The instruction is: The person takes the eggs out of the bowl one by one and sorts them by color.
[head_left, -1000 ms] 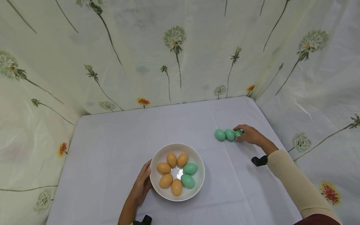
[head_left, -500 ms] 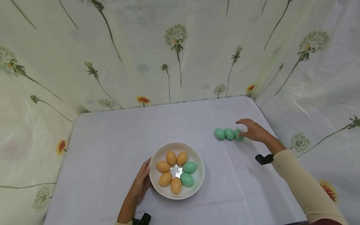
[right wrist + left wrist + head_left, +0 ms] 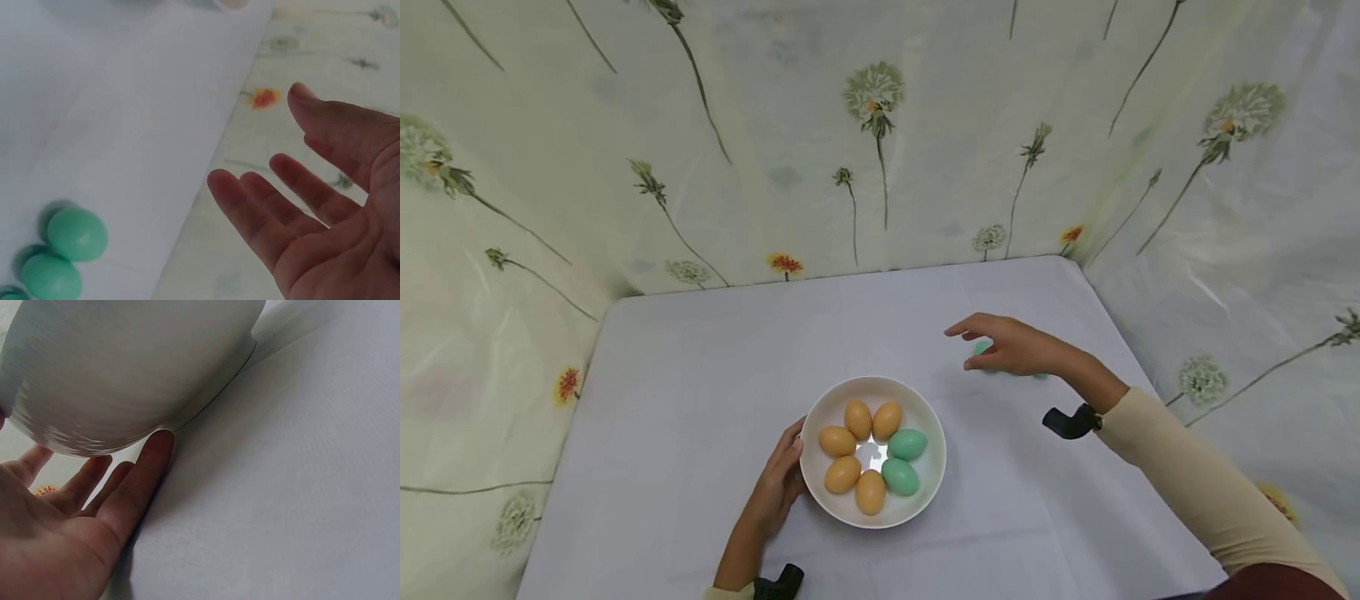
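My left hand [image 3: 775,483] rests against the left side of a white bowl [image 3: 917,408], its nearly straight fingers [image 3: 128,494] touching the outer wall low down in the left wrist view. Inside the bowl, several orange eggs [image 3: 871,492] and two green eggs [image 3: 900,477] lie in a ring. My right hand [image 3: 1018,346] hovers over the row of three green eggs on the table, thumb and fingers spread apart with nothing between them. In the head view it mostly hides the row; one green egg [image 3: 981,346] peeks out. The right wrist view shows green eggs [image 3: 77,234] below and beside the hand.
A white cloth covers the table [image 3: 700,375]. Flower-printed sheeting [image 3: 775,167] rises along its back and both sides. Black wrist straps [image 3: 1070,422] are on both arms.
My right hand has let go of the rightmost green egg, lifted, and moved left over the row. The left hand and the bowl have stayed in place.
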Available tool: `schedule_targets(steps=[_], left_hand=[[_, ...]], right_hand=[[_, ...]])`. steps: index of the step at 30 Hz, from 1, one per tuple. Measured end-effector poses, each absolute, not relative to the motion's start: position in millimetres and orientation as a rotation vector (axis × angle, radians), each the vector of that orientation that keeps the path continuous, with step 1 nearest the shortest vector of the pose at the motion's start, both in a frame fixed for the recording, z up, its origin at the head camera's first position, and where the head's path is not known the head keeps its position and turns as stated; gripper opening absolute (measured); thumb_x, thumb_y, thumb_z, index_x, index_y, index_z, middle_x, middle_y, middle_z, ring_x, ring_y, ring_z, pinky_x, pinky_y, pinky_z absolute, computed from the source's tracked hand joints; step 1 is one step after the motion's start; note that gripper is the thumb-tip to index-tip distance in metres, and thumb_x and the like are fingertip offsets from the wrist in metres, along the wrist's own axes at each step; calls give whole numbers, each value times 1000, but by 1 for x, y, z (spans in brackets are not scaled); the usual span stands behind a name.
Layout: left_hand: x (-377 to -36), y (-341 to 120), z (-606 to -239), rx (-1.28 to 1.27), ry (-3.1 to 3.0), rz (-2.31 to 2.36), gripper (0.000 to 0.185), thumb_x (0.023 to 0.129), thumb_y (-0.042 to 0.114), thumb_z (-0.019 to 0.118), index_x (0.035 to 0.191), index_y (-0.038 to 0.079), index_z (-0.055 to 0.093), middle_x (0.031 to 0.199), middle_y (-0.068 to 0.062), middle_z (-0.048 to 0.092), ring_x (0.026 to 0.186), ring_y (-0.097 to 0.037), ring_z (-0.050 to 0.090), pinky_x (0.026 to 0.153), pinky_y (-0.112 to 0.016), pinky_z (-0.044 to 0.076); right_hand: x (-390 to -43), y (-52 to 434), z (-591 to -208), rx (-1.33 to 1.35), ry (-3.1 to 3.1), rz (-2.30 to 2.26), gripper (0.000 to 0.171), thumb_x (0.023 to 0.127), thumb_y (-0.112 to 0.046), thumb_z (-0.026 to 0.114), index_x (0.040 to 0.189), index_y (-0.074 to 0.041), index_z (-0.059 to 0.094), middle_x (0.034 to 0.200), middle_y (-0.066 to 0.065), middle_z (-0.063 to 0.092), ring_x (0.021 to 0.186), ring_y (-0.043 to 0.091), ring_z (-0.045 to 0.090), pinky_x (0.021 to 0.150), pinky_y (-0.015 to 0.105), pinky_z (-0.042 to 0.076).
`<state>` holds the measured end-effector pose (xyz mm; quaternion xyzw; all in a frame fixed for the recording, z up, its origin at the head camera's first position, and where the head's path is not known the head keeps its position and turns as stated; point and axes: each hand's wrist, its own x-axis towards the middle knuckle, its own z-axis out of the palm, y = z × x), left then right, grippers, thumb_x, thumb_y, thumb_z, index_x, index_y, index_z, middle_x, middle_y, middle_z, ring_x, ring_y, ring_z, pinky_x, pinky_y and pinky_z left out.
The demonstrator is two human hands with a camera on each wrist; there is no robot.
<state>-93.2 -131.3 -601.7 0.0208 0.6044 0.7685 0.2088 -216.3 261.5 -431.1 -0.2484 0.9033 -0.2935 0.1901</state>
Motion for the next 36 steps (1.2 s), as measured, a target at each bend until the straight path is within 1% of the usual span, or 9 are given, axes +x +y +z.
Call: schedule_targets(steps=[5, 9, 17, 20, 24, 27, 29, 34, 36], left_hand=[[-93, -130, -602, 41, 1676, 2149, 52, 107, 41, 36, 156, 25, 28, 164, -12, 25, 142, -43, 36, 97, -46, 51], [-93, -129, -601, 29, 1669, 2149, 53, 107, 41, 36, 156, 24, 27, 164, -13, 25, 143, -43, 35, 97, -46, 51], [-93, -129, -599, 18, 1668, 2152, 53, 106, 41, 36, 156, 25, 27, 163, -12, 26, 142, -42, 37, 97, -47, 51], [-93, -130, -599, 17, 1672, 2148, 53, 106, 41, 36, 156, 25, 27, 163, -12, 25, 142, -43, 36, 98, -48, 50], [-93, -130, -597, 21, 1683, 2142, 54, 106, 42, 36, 156, 23, 27, 163, -13, 25, 142, -44, 37, 98, -48, 50], [-93, -130, -597, 17, 1686, 2140, 54, 106, 42, 36, 156, 24, 28, 163, -14, 26, 140, -43, 39, 97, -47, 51], [-93, -130, -597, 7, 1687, 2135, 53, 106, 42, 35, 156, 25, 28, 163, -13, 27, 140, -42, 40, 96, -46, 51], [-93, -130, -598, -5, 1685, 2132, 53, 106, 43, 36, 156, 26, 28, 163, -13, 27, 140, -42, 40, 97, -46, 51], [-93, -129, -598, -3, 1684, 2133, 54, 106, 43, 36, 156, 25, 28, 163, -13, 27, 141, -43, 38, 99, -47, 50]], right_hand=[[-204, 221, -427, -895, 2379, -778, 51, 92, -17, 72, 140, -15, 54, 142, 8, 55, 128, 31, 57, 88, 30, 57], [-196, 200, -430, -1023, 2270, -744, 49, 93, -17, 71, 139, -14, 55, 140, 8, 56, 129, 31, 56, 87, 26, 56], [-191, 178, -443, -1091, 2122, -706, 47, 92, -7, 70, 137, -16, 58, 140, 5, 58, 130, 30, 54, 90, 24, 54], [-192, 172, -449, -1106, 2095, -672, 48, 92, -7, 71, 137, -15, 58, 140, 1, 58, 132, 25, 53, 91, 23, 53], [-193, 166, -460, -1160, 2067, -637, 46, 89, -4, 72, 133, -12, 62, 135, 0, 62, 128, 18, 56, 94, 30, 54], [-193, 163, -466, -1223, 2038, -627, 42, 86, 0, 74, 126, -9, 66, 128, 3, 67, 124, 19, 59, 99, 37, 52], [-193, 161, -469, -1256, 2032, -610, 41, 84, 2, 75, 124, -8, 68, 126, 4, 68, 121, 19, 61, 102, 37, 50], [-193, 155, -471, -1267, 2048, -538, 42, 82, 3, 76, 122, -9, 70, 122, 2, 69, 118, 14, 61, 103, 28, 47], [-193, 152, -471, -1270, 2046, -513, 41, 82, 3, 76, 122, -8, 70, 122, 2, 70, 116, 14, 62, 103, 27, 47]])
